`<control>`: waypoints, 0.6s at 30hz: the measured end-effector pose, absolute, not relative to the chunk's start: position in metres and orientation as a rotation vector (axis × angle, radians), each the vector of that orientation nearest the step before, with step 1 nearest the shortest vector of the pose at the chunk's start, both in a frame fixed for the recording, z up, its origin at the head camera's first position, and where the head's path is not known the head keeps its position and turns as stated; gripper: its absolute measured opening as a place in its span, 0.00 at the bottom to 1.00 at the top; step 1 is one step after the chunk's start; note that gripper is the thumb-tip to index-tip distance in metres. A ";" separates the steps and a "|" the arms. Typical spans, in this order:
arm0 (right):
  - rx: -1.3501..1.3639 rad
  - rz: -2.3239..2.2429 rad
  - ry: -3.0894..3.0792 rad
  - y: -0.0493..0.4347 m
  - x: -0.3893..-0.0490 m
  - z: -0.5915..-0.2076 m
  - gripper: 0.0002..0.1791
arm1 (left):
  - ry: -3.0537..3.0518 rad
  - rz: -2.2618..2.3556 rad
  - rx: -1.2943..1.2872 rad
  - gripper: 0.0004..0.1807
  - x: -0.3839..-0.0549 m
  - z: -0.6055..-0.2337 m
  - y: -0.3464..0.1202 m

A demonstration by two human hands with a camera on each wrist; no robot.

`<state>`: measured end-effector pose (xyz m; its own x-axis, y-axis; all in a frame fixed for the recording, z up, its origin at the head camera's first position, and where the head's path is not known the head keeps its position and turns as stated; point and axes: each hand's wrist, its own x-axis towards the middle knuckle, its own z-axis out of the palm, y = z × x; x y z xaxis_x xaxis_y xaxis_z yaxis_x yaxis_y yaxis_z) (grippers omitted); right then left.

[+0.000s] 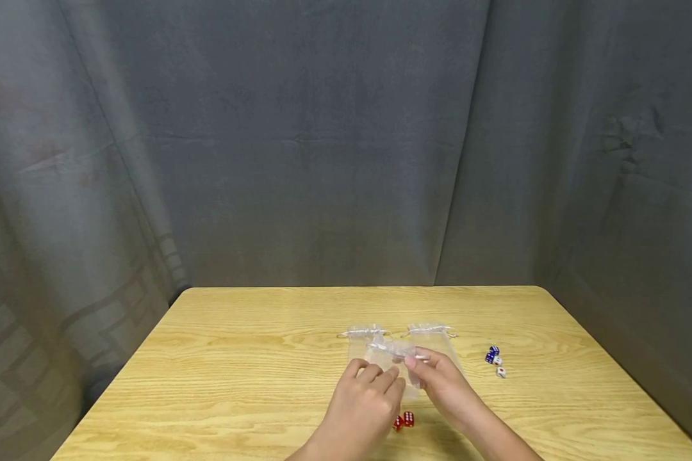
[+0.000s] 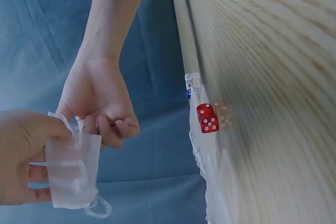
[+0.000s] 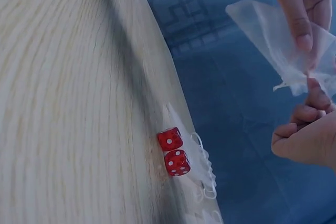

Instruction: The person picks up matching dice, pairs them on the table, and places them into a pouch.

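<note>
A small white sheer drawstring bag [image 1: 393,347] is held up above the table between both hands. My right hand [image 1: 446,386] pinches it between thumb and index finger, other fingers curled beneath. My left hand [image 1: 366,400] pinches the bag from the other side, its fingers bent; the left wrist view shows the bag [image 2: 73,177] hanging at this hand, a cord loop dangling. In the right wrist view, the left thumb [image 3: 304,40] lies against the bag's fabric. Below the hands, two red dice [image 3: 177,162] lie side by side on the table.
Two more sheer drawstring bags lie flat behind the hands, a left bag [image 1: 357,346] and a right bag [image 1: 432,330]. To the right, blue dice [image 1: 490,356] and white dice [image 1: 500,372] sit close together on the wooden table [image 1: 236,358]. Grey curtains [image 1: 323,160] surround it.
</note>
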<state>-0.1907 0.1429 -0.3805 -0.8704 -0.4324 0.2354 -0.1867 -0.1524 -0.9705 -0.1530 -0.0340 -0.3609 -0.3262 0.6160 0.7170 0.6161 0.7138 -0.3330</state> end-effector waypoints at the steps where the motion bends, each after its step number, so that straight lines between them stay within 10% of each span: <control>1: -0.717 -2.150 1.928 0.143 -0.190 -0.380 0.13 | -2.028 0.004 -0.940 0.06 -0.153 -0.361 -0.034; 18: -0.437 -2.118 2.488 0.141 -0.189 -0.370 0.07 | -2.039 -0.192 -0.852 0.07 -0.160 -0.351 -0.046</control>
<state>-0.1888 0.1409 -0.3705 -0.9531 -0.0996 0.2857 -0.2979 0.1442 -0.9437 -0.1605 -0.0458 -0.3513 -0.3669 0.4974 0.7861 0.6352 0.7513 -0.1790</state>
